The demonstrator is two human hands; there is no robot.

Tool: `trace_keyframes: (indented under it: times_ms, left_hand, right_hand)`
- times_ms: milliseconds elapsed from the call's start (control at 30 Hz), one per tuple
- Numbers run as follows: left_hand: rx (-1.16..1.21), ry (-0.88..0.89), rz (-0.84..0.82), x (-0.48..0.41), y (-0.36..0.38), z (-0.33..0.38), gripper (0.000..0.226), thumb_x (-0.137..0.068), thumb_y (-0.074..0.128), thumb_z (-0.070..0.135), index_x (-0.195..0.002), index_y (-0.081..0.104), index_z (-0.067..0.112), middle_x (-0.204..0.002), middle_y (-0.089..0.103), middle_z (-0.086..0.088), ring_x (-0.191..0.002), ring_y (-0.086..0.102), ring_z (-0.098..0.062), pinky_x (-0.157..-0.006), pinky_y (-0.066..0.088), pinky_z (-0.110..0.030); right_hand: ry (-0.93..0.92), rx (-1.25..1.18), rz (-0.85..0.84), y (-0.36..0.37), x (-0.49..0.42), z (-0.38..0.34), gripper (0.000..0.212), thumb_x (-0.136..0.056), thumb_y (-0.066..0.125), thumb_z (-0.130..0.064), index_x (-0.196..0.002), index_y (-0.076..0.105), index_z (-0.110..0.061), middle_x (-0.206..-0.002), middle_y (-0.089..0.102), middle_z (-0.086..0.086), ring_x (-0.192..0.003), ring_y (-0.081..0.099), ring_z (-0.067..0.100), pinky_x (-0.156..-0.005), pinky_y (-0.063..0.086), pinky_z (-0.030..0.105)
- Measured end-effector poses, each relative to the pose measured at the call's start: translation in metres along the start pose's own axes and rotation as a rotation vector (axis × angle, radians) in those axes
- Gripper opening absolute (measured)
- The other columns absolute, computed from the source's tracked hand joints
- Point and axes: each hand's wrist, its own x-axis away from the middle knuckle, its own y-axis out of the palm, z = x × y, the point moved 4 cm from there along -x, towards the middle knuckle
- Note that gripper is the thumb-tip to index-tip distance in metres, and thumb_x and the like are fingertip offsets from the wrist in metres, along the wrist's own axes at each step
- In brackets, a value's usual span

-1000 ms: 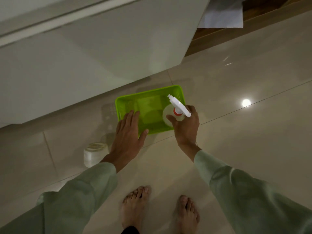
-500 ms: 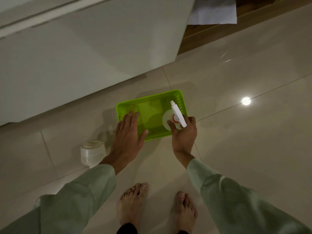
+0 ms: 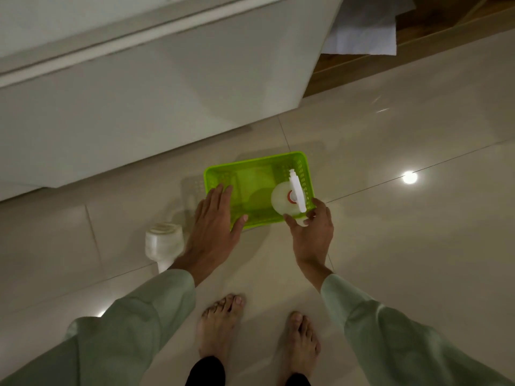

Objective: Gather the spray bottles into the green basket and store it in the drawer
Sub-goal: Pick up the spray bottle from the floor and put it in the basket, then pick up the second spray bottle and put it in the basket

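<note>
The green basket (image 3: 252,164) sits on the tiled floor just in front of me. A white spray bottle (image 3: 282,200) with a red collar stands upright in the basket's right end, nozzle pointing away from me. My right hand (image 3: 312,240) curls loosely around its near side, thumb and fingers touching the body. Over the basket's near-left corner lies my left hand (image 3: 214,227), flat, fingers spread, holding nothing. A second whitish bottle (image 3: 164,242) rests on the floor just left of my left wrist, its top partly hidden.
A white cabinet (image 3: 125,115) with closed drawer fronts rises right behind the basket. A white cloth (image 3: 365,32) lies on a wooden ledge at the top right. My bare feet (image 3: 220,324) stand just short of the basket.
My right hand lowered the spray bottle into the right end of the basket and its fingers have loosened. The left hand stayed on the basket's near-left corner.
</note>
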Motion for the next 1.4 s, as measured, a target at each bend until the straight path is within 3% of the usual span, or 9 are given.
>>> trace_keyframes:
  times_ms: [133,367,533,800,933,1033,1133,1233,1400]
  left_hand:
    - [0.028,-0.032,0.043,0.024,-0.023,-0.002,0.068,-0.097,0.05,0.041,-0.154,0.024,0.012,-0.162,0.023,-0.011,-0.15,0.022,-0.029,-0.12,0.022,-0.046]
    - [0.046,-0.162,0.099,0.106,-0.069,-0.039,0.067,-0.098,0.048,0.041,-0.153,0.024,0.011,-0.162,0.023,-0.011,-0.15,0.022,-0.029,-0.121,0.023,-0.045]
    - [0.08,-0.22,0.103,0.151,-0.074,-0.082,0.068,-0.098,0.051,0.039,-0.153,0.024,0.009,-0.162,0.026,-0.012,-0.15,0.024,-0.029,-0.121,0.024,-0.045]
    - [0.15,-0.327,0.096,0.189,-0.047,-0.183,0.067,-0.099,0.047,0.04,-0.155,0.019,0.014,-0.164,0.02,-0.01,-0.151,0.02,-0.028,-0.123,0.021,-0.047]
    - [0.163,-0.336,0.085,0.192,-0.03,-0.227,0.068,-0.1,0.041,0.046,-0.156,0.016,0.014,-0.165,0.017,-0.009,-0.152,0.017,-0.026,-0.123,0.02,-0.047]
    - [0.174,-0.339,0.082,0.188,-0.018,-0.254,0.07,-0.1,0.041,0.048,-0.156,0.015,0.015,-0.165,0.016,-0.009,-0.153,0.015,-0.026,-0.123,0.019,-0.048]
    - [0.178,-0.334,0.094,0.181,-0.011,-0.271,0.07,-0.1,0.043,0.045,-0.156,0.017,0.013,-0.165,0.018,-0.011,-0.152,0.017,-0.027,-0.123,0.021,-0.047]
    - [0.189,-0.332,0.104,0.175,-0.006,-0.283,0.069,-0.1,0.045,0.043,-0.155,0.018,0.012,-0.164,0.019,-0.012,-0.152,0.018,-0.028,-0.122,0.021,-0.048]
    - [0.212,-0.34,0.107,0.173,-0.013,-0.282,0.068,-0.1,0.045,0.04,-0.156,0.017,0.013,-0.165,0.017,-0.01,-0.152,0.016,-0.026,-0.123,0.019,-0.046]
  right_hand:
    - [0.046,0.046,-0.038,-0.017,0.034,-0.009,0.054,-0.08,0.081,-0.024,-0.126,0.055,-0.011,-0.106,0.059,0.006,-0.088,0.063,0.028,-0.071,0.044,0.032]
    - [-0.097,0.086,-0.349,-0.018,0.114,-0.06,0.059,-0.085,0.075,-0.027,-0.138,0.05,-0.017,-0.125,0.055,0.002,-0.094,0.062,0.02,-0.074,0.049,0.032]
    - [-0.187,0.125,-0.486,0.011,0.153,-0.092,0.072,-0.084,0.074,-0.03,-0.147,0.039,-0.02,-0.136,0.049,0.002,-0.114,0.058,0.023,-0.09,0.052,0.042]
    - [-0.846,0.577,-0.786,0.118,0.204,-0.112,0.092,-0.077,0.072,-0.005,-0.157,0.027,-0.016,-0.153,0.038,0.016,-0.139,0.039,0.032,-0.107,0.043,0.045]
    - [-1.191,0.9,-0.863,0.186,0.21,-0.108,0.099,-0.075,0.079,-0.016,-0.157,0.023,-0.014,-0.159,0.028,0.022,-0.149,0.023,0.039,-0.12,0.024,0.051]
    - [-1.435,1.148,-0.819,0.229,0.207,-0.095,0.08,-0.087,0.07,-0.026,-0.154,0.029,-0.015,-0.162,0.023,0.023,-0.152,0.013,0.041,-0.123,0.012,0.055]
    - [-1.622,1.397,-0.702,0.253,0.202,-0.084,0.049,-0.09,0.068,-0.028,-0.136,0.055,-0.019,-0.162,0.026,0.021,-0.151,0.014,0.045,-0.122,0.01,0.062]
    - [-1.589,1.536,-0.648,0.269,0.19,-0.084,0.031,-0.087,0.068,-0.031,-0.117,0.069,-0.023,-0.154,0.04,0.018,-0.147,0.022,0.046,-0.118,0.009,0.066]
    - [-1.287,1.31,-0.674,0.257,0.164,-0.098,0.032,-0.085,0.056,-0.02,-0.115,0.069,-0.024,-0.129,0.06,0.007,-0.138,0.035,0.046,-0.112,0.02,0.066]
